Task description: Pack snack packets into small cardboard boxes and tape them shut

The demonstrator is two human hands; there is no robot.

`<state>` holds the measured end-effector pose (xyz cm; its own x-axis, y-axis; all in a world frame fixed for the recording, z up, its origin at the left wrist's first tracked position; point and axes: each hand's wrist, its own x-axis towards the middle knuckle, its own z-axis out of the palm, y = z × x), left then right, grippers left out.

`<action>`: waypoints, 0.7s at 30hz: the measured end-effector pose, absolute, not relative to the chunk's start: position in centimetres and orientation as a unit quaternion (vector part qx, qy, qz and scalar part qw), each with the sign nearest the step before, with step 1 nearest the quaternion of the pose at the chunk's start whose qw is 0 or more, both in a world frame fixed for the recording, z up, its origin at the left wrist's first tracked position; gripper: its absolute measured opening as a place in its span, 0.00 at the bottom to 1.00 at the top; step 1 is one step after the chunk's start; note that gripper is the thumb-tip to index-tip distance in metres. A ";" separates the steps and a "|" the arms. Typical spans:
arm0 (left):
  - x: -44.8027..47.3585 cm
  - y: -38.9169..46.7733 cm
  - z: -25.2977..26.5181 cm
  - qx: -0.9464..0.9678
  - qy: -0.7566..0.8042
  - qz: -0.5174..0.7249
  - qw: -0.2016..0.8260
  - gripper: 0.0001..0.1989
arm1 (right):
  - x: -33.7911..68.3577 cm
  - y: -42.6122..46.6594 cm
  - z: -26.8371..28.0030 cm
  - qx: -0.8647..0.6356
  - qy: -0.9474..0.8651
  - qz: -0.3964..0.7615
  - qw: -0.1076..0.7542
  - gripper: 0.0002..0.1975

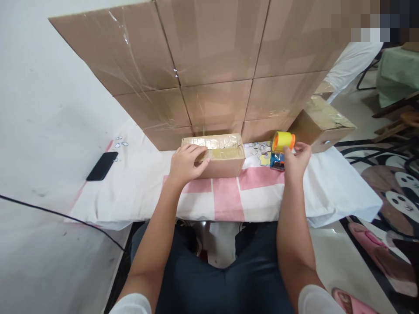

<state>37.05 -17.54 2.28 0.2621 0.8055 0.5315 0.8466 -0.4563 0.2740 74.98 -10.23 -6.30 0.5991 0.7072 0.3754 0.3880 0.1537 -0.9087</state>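
A small cardboard box (219, 168) sits on the table in front of me, with shiny tape along its top. My left hand (188, 163) rests over the left end of its top, fingers spread. To the right, my right hand (298, 159) is closed at a tape dispenser (277, 160), its thumb and fingertips against the right side. The dispenser has a blue lower part and carries a yellow roll of tape (283, 141) with an orange core. Part of the grip is hidden behind the fingers.
Stacked cardboard boxes (212, 56) stand like a wall behind the small box. Another taped box (324, 122) is at the right. A black phone (102, 166) lies at the left on the white and pink tablecloth (229, 198). Someone in white sits beyond the stack.
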 end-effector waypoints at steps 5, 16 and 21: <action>37.3 -17.7 2.8 -0.793 -0.512 -0.324 0.062 0.12 | 75.4 -10.3 -6.3 -0.635 -0.431 0.179 0.616 0.27; 38.1 -17.4 3.1 -0.801 -0.508 -0.315 0.034 0.13 | 73.7 -10.1 -7.4 -0.544 -0.476 0.263 0.639 0.21; 38.3 -17.4 3.1 -0.803 -0.515 -0.299 0.024 0.13 | 72.2 -11.0 -6.4 -0.475 -0.495 0.289 0.668 0.23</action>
<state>38.28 -17.43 3.05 0.2907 0.8128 0.5049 0.8411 -0.4686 0.2700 72.24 -11.01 -6.35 0.3435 0.8559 0.3866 0.0841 0.3819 -0.9203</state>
